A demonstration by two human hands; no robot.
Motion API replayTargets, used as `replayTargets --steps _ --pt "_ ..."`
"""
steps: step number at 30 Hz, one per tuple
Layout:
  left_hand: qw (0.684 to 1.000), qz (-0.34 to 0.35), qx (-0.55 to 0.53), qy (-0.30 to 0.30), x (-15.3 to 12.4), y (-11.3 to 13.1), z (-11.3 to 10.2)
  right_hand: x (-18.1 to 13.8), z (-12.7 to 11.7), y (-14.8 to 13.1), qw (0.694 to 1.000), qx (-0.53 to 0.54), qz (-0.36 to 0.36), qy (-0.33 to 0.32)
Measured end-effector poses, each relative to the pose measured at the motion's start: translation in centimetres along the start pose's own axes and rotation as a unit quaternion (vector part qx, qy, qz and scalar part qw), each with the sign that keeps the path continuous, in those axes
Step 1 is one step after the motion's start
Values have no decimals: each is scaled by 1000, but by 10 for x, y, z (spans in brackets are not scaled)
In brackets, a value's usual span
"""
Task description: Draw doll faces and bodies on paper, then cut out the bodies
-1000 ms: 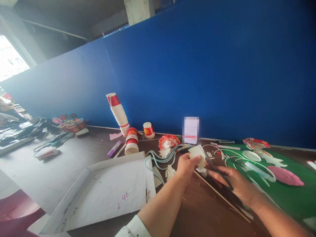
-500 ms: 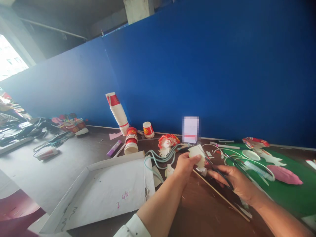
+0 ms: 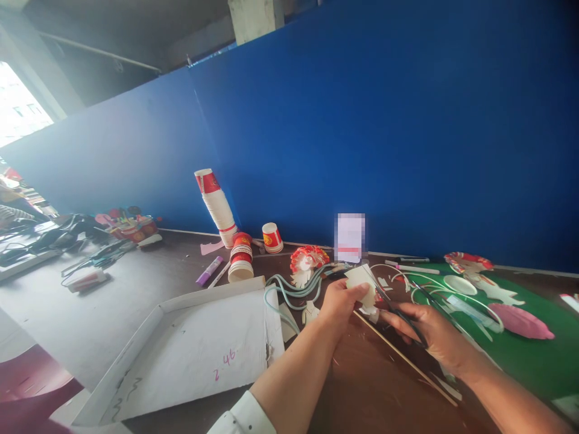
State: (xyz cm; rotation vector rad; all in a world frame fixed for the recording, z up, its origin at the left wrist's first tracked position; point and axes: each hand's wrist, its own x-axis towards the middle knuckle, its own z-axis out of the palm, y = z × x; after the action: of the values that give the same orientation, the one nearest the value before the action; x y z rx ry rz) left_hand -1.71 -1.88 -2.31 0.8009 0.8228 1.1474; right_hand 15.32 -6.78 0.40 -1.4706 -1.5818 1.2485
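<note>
My left hand [image 3: 342, 304] pinches a piece of cream-white paper [image 3: 360, 277], thumb lying on top of it. Dark-handled scissors [image 3: 404, 318] are gripped in my right hand [image 3: 427, 331], their blades reaching to the right edge of the paper. A scrap with some red on it shows just below, between the two hands. Under them a thin wooden stick [image 3: 407, 357] runs slanting down to the right on the brown table [image 3: 362, 392]. Small white paper scraps [image 3: 384, 282] lie beyond the scissors' tips.
A white box lid [image 3: 194, 355] stands left of my arm. Behind it are stacked paper cups [image 3: 219, 208], a single cup [image 3: 272, 238], a purple glue stick [image 3: 208, 271], a pleated red-white paper piece [image 3: 309, 259] and pale cable [image 3: 289, 288]. A green mat [image 3: 538, 355] with a pink object [image 3: 522, 320] lies right.
</note>
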Motion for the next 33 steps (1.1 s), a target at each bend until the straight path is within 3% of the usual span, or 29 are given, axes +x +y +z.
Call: replayTargets --steps 18,33 --pt "997 7 -63 34 -6 7 10 8 0 18 1000 1 6 -18" --pt "999 10 -40 26 -6 6 9 -1 4 4 999 -15 -10 -27"
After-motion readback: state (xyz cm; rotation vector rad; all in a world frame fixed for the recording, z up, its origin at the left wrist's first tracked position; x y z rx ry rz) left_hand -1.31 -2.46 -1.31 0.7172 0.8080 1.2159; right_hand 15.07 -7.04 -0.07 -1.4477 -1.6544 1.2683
